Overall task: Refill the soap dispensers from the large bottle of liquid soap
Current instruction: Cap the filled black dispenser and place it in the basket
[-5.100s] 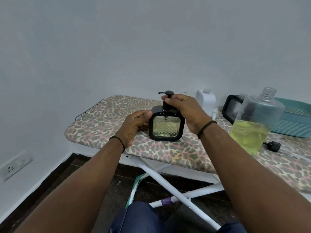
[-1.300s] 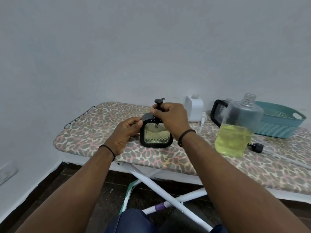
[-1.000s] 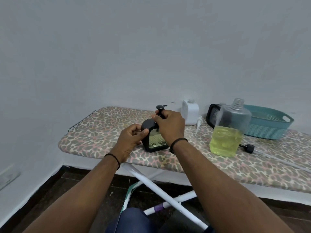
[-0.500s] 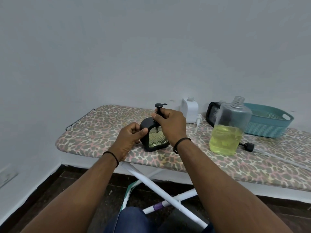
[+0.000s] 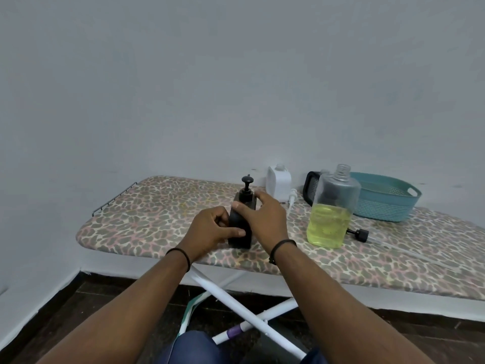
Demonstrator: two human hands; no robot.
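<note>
Your left hand (image 5: 210, 228) is curled onto the near left side of the square black plastic soap dispenser (image 5: 240, 227), thumb laid across its front edge, so that grip is holding the dispenser. The dispenser stands upright on the leopard-print padded surface (image 5: 147, 216), turned edge-on to you, black pump head (image 5: 246, 189) on top. Your right hand (image 5: 263, 219) wraps the dispenser's right side, fingers bent over its shoulder, thumb on the near edge. Behind sits a small white plastic bottle (image 5: 279, 182). To the right stands the large clear bottle of yellow-green liquid soap (image 5: 332, 208), uncapped, roughly half full. Just beside its base lies a black pump cap (image 5: 360, 234). Behind are a black-framed dispenser (image 5: 311, 187) and a teal plastic basket (image 5: 385, 199).
</note>
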